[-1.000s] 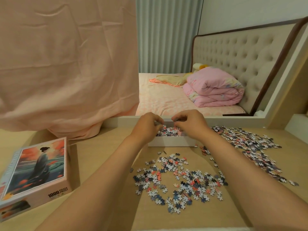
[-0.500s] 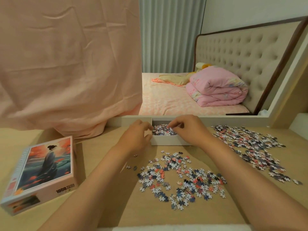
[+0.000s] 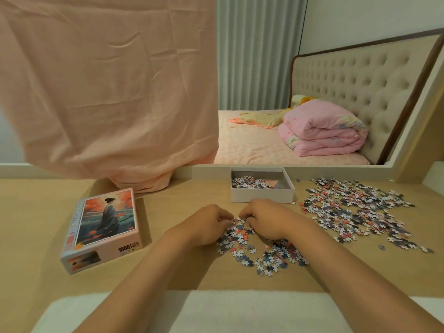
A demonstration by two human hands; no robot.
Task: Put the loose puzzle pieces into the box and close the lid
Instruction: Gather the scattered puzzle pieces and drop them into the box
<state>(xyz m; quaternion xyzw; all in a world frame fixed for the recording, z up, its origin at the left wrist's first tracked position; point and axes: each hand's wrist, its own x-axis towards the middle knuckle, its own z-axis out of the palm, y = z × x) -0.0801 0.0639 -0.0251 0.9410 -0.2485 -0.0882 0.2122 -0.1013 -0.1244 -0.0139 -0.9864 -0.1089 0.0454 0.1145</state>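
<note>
The open white box (image 3: pixel 262 196) stands at the back middle of the wooden table, with puzzle pieces (image 3: pixel 249 182) heaped in its left half. Its lid (image 3: pixel 105 227), printed with a figure in a robe, lies picture-up to the left. A near pile of loose pieces (image 3: pixel 266 257) is spread in front of the box. My left hand (image 3: pixel 209 224) and my right hand (image 3: pixel 266 219) rest side by side on the far end of this pile, fingers curled down onto pieces. A larger pile (image 3: pixel 355 210) lies to the right.
A peach cloth (image 3: pixel 108 92) hangs down onto the table's back left, just behind the lid. Beyond the back ledge I see a bed with a folded pink quilt (image 3: pixel 322 131). A white padded strip (image 3: pixel 240 308) runs along the table's near edge.
Both hands have drawn back from over the box to the near pile and closed onto pieces there. My view has tilted, so the box now shows fully.
</note>
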